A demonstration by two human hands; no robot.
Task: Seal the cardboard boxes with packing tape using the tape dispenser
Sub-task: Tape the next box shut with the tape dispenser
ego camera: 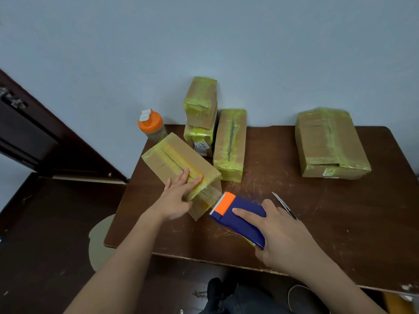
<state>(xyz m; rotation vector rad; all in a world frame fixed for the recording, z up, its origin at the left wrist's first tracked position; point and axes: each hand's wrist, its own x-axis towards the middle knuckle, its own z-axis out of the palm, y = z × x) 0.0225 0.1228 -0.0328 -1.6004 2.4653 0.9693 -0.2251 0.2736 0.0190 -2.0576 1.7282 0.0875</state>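
Box (179,163) nearly taped | left hand (179,197) flat, pressing tape down | right hand (280,232) grips tape dispenser (240,217) | tape needs cutting | other boxes (230,143) look done

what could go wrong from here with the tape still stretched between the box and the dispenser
1. The tape strip is uncut and taut between the box and the tape dispenser; a skewed pull by the right hand may wrinkle or peel it.
2. The left hand lies flat on the box end near the serrated blade, so its fingers could get nicked.
3. A bare-bladed knife lies beside the right hand, which could brush it.
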